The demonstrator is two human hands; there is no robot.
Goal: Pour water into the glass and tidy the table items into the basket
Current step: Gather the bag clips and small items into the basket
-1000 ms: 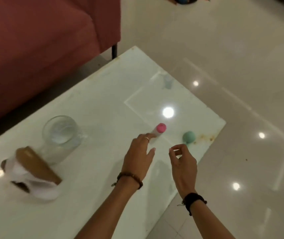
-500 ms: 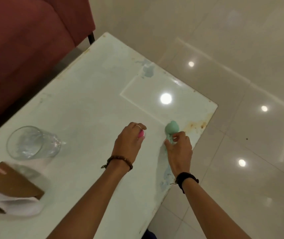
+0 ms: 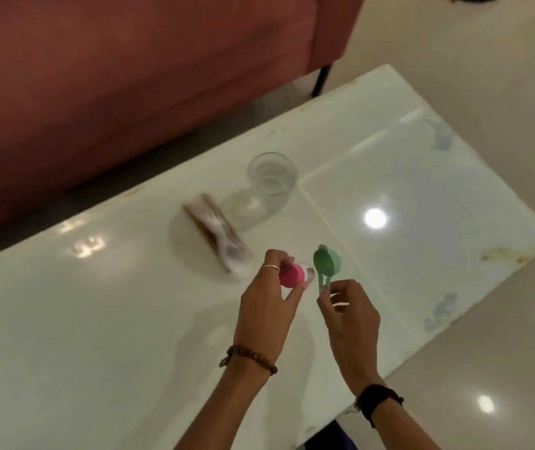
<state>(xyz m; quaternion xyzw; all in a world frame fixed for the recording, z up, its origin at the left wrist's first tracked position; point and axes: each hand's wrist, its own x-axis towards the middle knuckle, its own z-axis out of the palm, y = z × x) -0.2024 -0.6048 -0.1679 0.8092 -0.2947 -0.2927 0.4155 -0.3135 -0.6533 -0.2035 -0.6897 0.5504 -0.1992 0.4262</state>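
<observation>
My left hand [image 3: 267, 306] is shut on a small tube with a pink cap [image 3: 291, 275], lifted above the white table [image 3: 97, 336]. Beside it, my right hand [image 3: 349, 315] pinches the handle of a green round-headed item [image 3: 326, 263], also held off the table. A clear glass [image 3: 271, 178] with some water in it stands further back, near the middle of the table. A white basket with a brown rim [image 3: 217, 237] lies blurred between the glass and my hands.
A red sofa [image 3: 113, 76] runs along the far side of the table, one dark leg [image 3: 321, 80] near the table's far corner. The table's right edge [image 3: 454, 323] drops to a glossy tiled floor [image 3: 503, 368] with light reflections.
Both hands closed on the items, lifted them off the table and pulled them back toward me. The view swung left, bringing the glass and basket toward the centre.
</observation>
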